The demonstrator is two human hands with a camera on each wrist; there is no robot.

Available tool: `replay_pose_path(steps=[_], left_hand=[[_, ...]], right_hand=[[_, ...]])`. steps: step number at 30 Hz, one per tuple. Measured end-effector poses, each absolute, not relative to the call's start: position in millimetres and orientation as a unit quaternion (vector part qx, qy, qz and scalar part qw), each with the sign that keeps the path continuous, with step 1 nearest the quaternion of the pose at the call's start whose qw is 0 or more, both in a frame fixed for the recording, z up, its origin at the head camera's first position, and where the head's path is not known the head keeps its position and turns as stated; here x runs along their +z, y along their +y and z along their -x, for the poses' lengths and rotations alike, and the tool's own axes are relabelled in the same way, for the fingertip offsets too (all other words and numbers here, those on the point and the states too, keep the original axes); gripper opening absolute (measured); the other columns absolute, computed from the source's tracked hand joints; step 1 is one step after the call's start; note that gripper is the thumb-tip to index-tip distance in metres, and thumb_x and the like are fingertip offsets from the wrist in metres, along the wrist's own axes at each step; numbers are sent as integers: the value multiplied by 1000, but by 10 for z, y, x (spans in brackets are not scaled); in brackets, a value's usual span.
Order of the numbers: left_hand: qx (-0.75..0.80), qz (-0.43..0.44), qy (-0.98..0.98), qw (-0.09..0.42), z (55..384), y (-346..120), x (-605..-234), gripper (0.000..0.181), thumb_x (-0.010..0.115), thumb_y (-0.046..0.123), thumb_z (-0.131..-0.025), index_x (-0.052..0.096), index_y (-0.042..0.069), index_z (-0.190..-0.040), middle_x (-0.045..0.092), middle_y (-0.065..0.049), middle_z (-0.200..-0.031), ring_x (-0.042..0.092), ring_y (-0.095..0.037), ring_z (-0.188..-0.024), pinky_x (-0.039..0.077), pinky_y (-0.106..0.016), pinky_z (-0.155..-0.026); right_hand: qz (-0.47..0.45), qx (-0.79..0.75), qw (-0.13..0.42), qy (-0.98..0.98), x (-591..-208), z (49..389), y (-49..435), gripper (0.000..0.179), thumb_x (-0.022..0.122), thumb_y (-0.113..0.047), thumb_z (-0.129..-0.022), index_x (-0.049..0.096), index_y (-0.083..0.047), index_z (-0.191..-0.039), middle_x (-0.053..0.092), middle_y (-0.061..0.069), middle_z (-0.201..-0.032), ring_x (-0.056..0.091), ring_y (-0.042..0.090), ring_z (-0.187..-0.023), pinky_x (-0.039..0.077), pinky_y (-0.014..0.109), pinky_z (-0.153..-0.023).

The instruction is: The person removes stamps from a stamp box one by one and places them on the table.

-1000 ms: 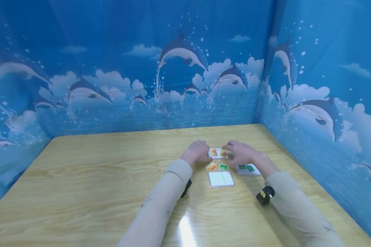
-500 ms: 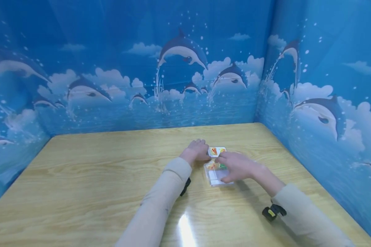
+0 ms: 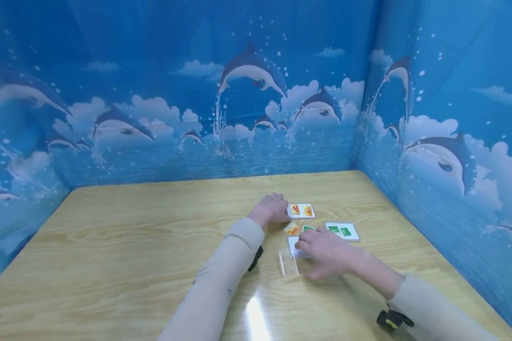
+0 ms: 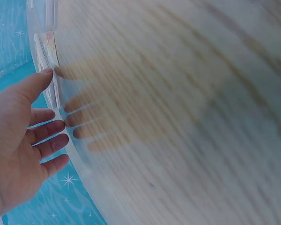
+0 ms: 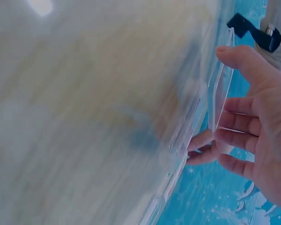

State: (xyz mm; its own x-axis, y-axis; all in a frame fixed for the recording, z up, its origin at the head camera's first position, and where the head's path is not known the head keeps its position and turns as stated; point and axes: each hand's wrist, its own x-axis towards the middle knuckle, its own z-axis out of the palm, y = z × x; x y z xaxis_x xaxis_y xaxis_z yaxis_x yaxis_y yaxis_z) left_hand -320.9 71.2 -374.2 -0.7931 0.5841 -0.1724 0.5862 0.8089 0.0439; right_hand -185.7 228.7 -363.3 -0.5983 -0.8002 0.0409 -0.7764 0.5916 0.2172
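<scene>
My left hand (image 3: 274, 208) lies at the left end of a flat white case (image 3: 301, 217) showing two orange pictures. Its fingers are loosely extended in the left wrist view, with the thumb at the case's edge. My right hand (image 3: 330, 255) holds a clear plastic cover (image 3: 288, 264) between thumb and fingers, upheld over the table's near side. This clear cover (image 5: 221, 91) is plainer in the right wrist view. Behind the right hand, a plain white case (image 3: 296, 242) is partly hidden. A small orange picture card (image 3: 291, 228) and a green card (image 3: 308, 228) lie between the cases.
Another flat white case (image 3: 342, 232) with two green pictures lies to the right. The wooden table (image 3: 132, 251) extends far to the left. Blue dolphin-print curtains (image 3: 153, 94) enclose its back and right sides.
My right hand has left the orange-picture case and moved toward the table's near side, carrying the clear cover over the cards and the white case. My left hand has stayed almost still.
</scene>
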Motion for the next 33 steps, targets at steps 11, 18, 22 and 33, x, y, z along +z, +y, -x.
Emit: replay_pose_path(steps=[11,18,22,33], left_hand=[[-8,-305,948,95,3183,704,-3729,49,53,46,-90,56,12,-125,45,-10,-135,37,-25,-127,26,-39,-106],[-5,-300,949,102,3180,720,-3744,50,53,46,-90,55,12,-127,44,-9,-136,36,-25,-128,25,-39,-106],[-3,-297,949,104,3177,722,-3747,50,53,46,-90,55,12,-127,44,-9,-136,35,-24,-128,24,-38,-107],[-10,-306,947,97,3167,723,-3749,49,52,47,-90,57,12,-124,45,-9,-134,38,-24,-126,26,-38,-106]], right_hand=[[-459,-98,59,-881,-3718,1739,2195,57,65,-57,-72,62,-12,-107,56,-2,-94,51,14,-89,42,34,-79],[-457,-97,35,-883,-3740,1712,2168,58,62,-58,-74,62,-12,-109,58,-1,-98,52,14,-92,42,33,-81],[-452,-89,19,-887,-3736,1712,2163,59,62,-59,-75,61,-12,-111,58,0,-101,52,15,-95,43,36,-84],[-486,-37,64,-871,-3654,1839,2256,55,62,-64,-74,63,-16,-100,54,-6,-93,49,9,-86,44,29,-76]])
